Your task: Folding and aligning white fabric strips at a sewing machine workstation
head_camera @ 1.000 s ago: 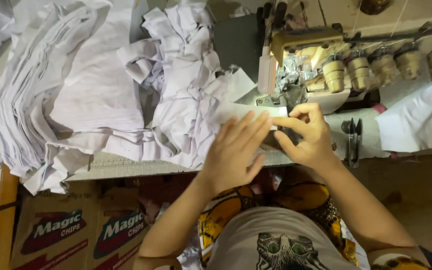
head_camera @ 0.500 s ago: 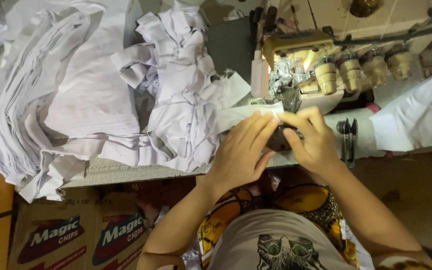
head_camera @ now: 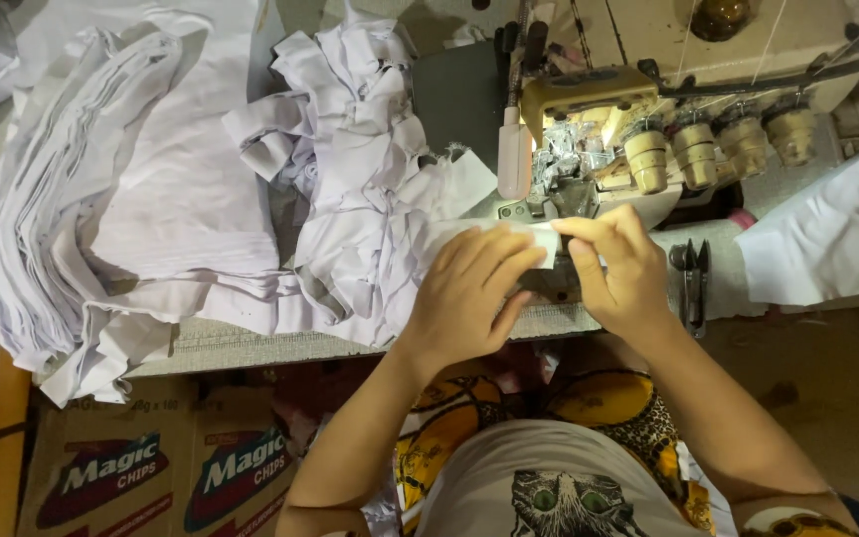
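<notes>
The left hand (head_camera: 469, 293) lies flat, fingers together and stretched, pressing a small white fabric piece (head_camera: 539, 242) onto the counter (head_camera: 251, 343) right in front of the sewing machine (head_camera: 628, 129). The right hand (head_camera: 620, 268) pinches the same piece at its right edge, thumb and forefinger closed in a narrow grip on the cloth. The piece sits between both hands, just below the machine's needle area, touching the machine bed.

To the left of the hands, a loose heap of white cut pieces (head_camera: 360, 199) spreads across the counter and reaches the left wrist. Further left, a tall stack of folded white fabric (head_camera: 101, 199) hangs over the counter edge. Just right of the right hand, small dark thread snips (head_camera: 693, 283) lie on the counter. A larger white cloth (head_camera: 827, 239) drapes at the far right. Four yellowish tension knobs (head_camera: 718, 144) line the machine front.

Below the counter at the lower left stand two brown cardboard boxes (head_camera: 151, 467), rectangular, each with a red and blue oval label bearing white lettering.
</notes>
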